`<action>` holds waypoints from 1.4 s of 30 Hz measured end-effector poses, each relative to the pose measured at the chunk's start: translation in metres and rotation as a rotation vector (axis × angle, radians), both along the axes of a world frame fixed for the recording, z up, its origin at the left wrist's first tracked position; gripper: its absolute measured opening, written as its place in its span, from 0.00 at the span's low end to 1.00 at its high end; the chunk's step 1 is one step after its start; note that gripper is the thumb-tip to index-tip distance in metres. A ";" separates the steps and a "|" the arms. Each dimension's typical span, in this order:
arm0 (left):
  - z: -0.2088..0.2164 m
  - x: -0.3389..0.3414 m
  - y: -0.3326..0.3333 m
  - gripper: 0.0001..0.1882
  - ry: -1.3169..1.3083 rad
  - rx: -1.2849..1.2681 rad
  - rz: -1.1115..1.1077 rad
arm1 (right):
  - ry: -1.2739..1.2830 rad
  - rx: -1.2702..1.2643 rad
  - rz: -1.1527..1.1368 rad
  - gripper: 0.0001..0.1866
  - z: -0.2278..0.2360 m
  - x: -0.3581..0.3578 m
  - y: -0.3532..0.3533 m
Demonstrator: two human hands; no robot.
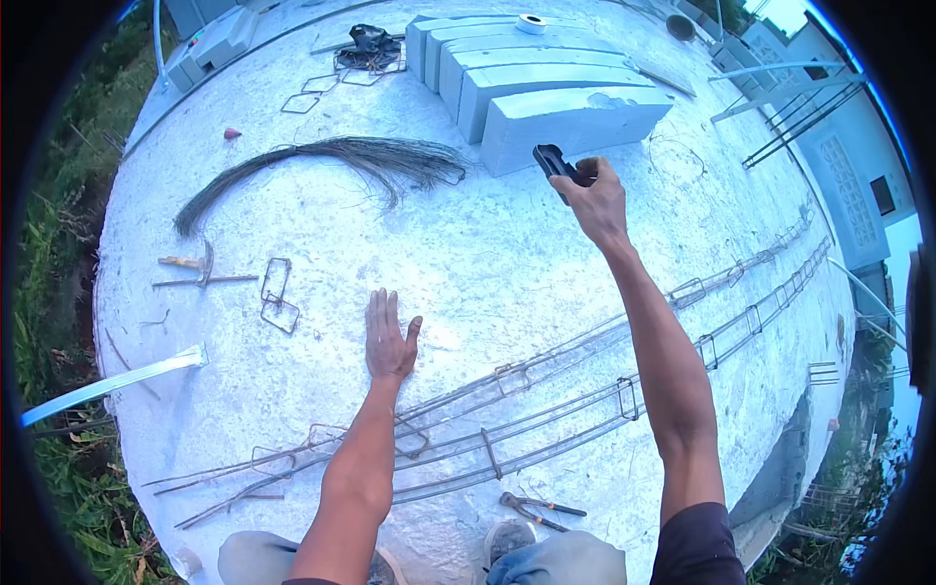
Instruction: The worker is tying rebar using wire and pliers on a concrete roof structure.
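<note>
My right hand [597, 203] reaches forward with its fingers closed around a black oblong object [552, 163], in front of the nearest pale block; its exact kind is hard to make out. With fingers stretched out, my left hand [391, 341] is over the pale concrete surface, holding nothing. Below it, long rebar frames [565, 437] with square stirrups run from lower left to upper right, passing under both forearms. A bundle of thin tie wire [336, 151] lies beyond my left hand. Two bent stirrups [277, 292] lie to that hand's left.
Several pale blocks [546, 122] stand in a row at the back, with a white roll [531, 23] on top. A hammer [206, 263] lies at left beside a rod. Pincers [541, 507] rest near my feet. A black bag [370, 47] sits among stirrups. Plants border the slab's left edge.
</note>
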State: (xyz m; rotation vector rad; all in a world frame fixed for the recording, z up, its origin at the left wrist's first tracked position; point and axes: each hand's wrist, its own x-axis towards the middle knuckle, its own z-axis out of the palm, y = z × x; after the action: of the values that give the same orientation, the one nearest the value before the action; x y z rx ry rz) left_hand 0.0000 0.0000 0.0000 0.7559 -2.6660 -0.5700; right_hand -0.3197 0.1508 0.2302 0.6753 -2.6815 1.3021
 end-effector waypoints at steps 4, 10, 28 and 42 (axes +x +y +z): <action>0.013 -0.030 -0.021 0.35 0.036 0.027 -0.008 | 0.148 0.050 -0.033 0.27 0.002 -0.085 -0.080; 0.009 -0.021 -0.016 0.35 -0.030 0.091 -0.006 | 0.238 0.169 -0.071 0.28 -0.032 -0.151 -0.144; -0.025 -0.011 -0.035 0.35 0.079 -0.013 -0.053 | -0.603 0.232 0.113 0.11 -0.061 0.322 0.226; 0.175 0.077 0.151 0.25 -0.558 0.940 -0.393 | -0.431 0.618 0.013 0.17 -0.117 0.417 0.291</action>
State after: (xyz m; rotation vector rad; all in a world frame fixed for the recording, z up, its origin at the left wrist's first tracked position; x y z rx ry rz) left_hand 0.0771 0.1514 0.1748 0.6475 -2.9862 -2.0631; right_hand 0.0978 0.4419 0.1136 0.4904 -3.4790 0.6504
